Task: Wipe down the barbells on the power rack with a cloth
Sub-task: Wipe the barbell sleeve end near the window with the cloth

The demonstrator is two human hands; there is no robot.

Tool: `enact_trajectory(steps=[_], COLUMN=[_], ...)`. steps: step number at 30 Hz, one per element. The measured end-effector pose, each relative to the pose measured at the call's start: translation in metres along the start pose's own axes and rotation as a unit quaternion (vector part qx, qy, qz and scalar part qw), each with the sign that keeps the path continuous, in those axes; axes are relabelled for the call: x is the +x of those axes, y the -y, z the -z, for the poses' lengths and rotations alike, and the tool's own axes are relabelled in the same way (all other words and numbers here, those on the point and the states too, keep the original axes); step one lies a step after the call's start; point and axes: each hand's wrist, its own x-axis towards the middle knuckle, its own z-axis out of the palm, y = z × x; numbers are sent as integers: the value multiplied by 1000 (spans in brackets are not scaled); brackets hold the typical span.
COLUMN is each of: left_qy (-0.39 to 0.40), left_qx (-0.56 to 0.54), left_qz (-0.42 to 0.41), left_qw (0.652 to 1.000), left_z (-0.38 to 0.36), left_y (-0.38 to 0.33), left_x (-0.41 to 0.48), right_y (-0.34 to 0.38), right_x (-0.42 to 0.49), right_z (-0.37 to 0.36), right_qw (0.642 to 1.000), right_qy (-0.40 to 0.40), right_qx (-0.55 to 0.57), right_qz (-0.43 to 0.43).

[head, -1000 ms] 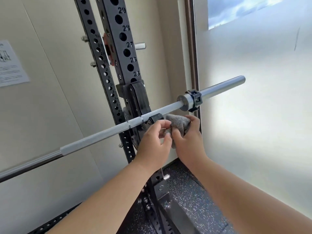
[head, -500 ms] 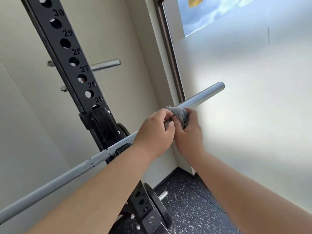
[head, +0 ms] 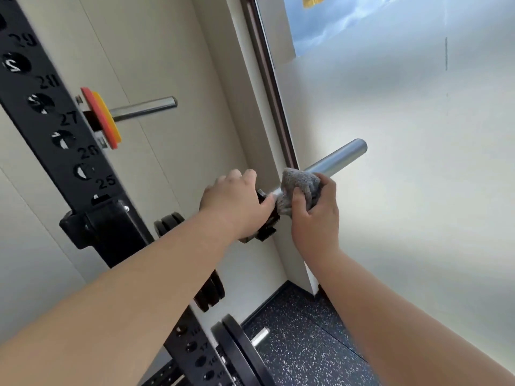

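The silver barbell sleeve (head: 338,158) sticks out to the upper right, toward the frosted window. A grey cloth (head: 298,188) is wrapped around the sleeve near its inner end, and my right hand (head: 316,210) grips the cloth around the bar. My left hand (head: 237,203) lies just left of the cloth, its fingers curled over the black collar clamp (head: 264,218) on the bar. The rest of the bar is hidden behind my left hand and forearm. The black numbered upright of the power rack (head: 53,121) runs diagonally at the left.
A short storage peg (head: 145,107) with a red and orange disc (head: 101,118) sticks out of the upright. Black weight plates (head: 239,349) hang low on the rack above the speckled floor (head: 301,344). The frosted window (head: 418,162) is close on the right.
My hands have separated: the right has slid the cloth outward along the sleeve, and the left now holds the collar clamp. The view has swung left and moved closer.
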Motion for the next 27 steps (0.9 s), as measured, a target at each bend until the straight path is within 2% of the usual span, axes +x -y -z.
enact_trajectory(steps=[1,3,6,10,15,17,21,24,27], left_qy=[32,77,68,26,29,31,27,15,-3], left_qx=[6,-50,-147,-89,-82,-79,-59,-57,-54], left_qz=[9,20,32,2,-6,-6,-3,-1,-5], left_qw=[999,996,986,996,996,996,998,998,998], left_z=[-3,-10,-19,-24,-26,-27,-27,-29,-30], left_y=[2,6,3,0,2,2,2,2,0], left_x=[4,7,3,4,7,8,8,8,7], right_y=[-5,-17,-32,-44,-55,-61,-65,-60,-60], right_x=[7,19,29,30,38,54,82,69,60], right_z=[0,1,-1,-9,-15,-11,-9,-17,-10], right_qw=[1000,999,996,980,931,923,943,941,927], right_qy=[2,4,17,46,87,80,15,83,158], right_qx=[-4,-23,-45,-46,-105,-147,-132,-75,-77], right_qz=[7,32,78,187,339,346,304,318,330])
